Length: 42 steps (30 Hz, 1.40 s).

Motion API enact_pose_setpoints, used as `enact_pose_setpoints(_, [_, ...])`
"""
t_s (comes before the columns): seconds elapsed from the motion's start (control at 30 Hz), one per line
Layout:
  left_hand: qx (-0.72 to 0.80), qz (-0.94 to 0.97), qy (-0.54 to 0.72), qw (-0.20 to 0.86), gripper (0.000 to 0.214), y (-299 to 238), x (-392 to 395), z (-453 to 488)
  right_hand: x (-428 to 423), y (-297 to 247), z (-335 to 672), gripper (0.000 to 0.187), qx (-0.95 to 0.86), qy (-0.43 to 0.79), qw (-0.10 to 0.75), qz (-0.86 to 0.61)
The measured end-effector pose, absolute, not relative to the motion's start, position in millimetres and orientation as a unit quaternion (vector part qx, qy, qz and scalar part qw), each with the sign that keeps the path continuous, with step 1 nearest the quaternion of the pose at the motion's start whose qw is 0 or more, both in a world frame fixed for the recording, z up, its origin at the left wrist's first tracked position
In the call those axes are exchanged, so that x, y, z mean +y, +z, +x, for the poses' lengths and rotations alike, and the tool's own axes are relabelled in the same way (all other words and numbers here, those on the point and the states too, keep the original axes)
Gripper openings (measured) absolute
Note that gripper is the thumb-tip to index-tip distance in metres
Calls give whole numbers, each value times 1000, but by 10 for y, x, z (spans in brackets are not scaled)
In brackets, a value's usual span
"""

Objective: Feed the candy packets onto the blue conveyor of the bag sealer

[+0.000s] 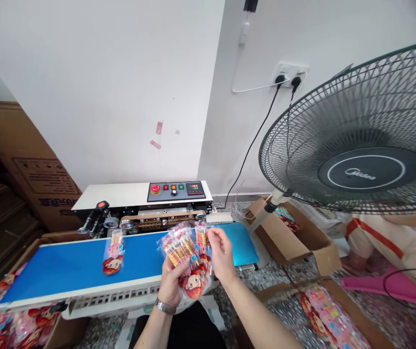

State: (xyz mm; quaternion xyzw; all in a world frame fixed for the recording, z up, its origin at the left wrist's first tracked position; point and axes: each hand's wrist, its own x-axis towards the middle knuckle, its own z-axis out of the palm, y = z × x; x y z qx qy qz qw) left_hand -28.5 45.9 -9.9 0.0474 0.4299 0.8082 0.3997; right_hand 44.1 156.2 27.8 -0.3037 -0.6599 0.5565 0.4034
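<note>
My left hand (171, 281), with a watch on the wrist, grips a fanned bunch of clear packets (188, 252) printed with a red-haired cartoon face. My right hand (222, 254) pinches the top edge of one packet in that bunch. Both hands are held over the near edge of the blue conveyor belt (66, 266). A single packet (114, 252) lies on the belt to the left, its top at the sealing machine (146, 201).
A box of sealed packets (7, 315) sits at the belt's left end. Another box of packets (331, 315) lies at the lower right. An open cardboard box (295, 237) and a large standing fan (360, 140) are on the right. Stacked cartons (29, 165) are at far left.
</note>
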Motion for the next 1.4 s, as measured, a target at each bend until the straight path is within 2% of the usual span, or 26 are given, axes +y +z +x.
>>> enact_pose_setpoints(0.2, [422,28,812,404,50,-150,457,-300,1703,114,439,28,-650,579,386,-306])
enact_pose_setpoints(0.3, [424,16,810,405,47,-169,440,-319,1985,-41,526,29,-647,519,426,-362])
enact_pose_setpoints(0.37, [424,8,806,412,45,-165,429,-330,2216,-137,604,28,-661,454,423,-422])
enact_pose_setpoints(0.5, [416,4,803,426,46,-151,427,-348,2544,-248,637,21,-721,349,322,-505])
enact_pose_setpoints(0.63, [417,10,801,429,46,-178,435,-356,2545,-234,433,20,-762,327,255,-498])
enact_pose_setpoints(0.73, [411,17,806,426,46,-195,436,-356,2368,-151,310,26,-774,361,275,-441])
enact_pose_setpoints(0.83, [402,25,811,424,49,-187,440,-354,2106,-11,330,31,-755,486,296,-326])
enact_pose_setpoints(0.93, [394,36,812,429,51,-173,450,-344,1854,145,423,32,-734,578,271,-230])
enact_pose_setpoints(1.07, [404,46,813,418,49,-178,458,-319,1676,266,482,23,-783,489,303,-235])
enact_pose_setpoints(1.27, [427,17,820,381,44,-236,445,-343,1945,100,543,31,-737,422,389,-357])
enact_pose_setpoints(1.4, [424,-2,817,390,42,-269,437,-380,2343,-121,655,33,-733,346,351,-468])
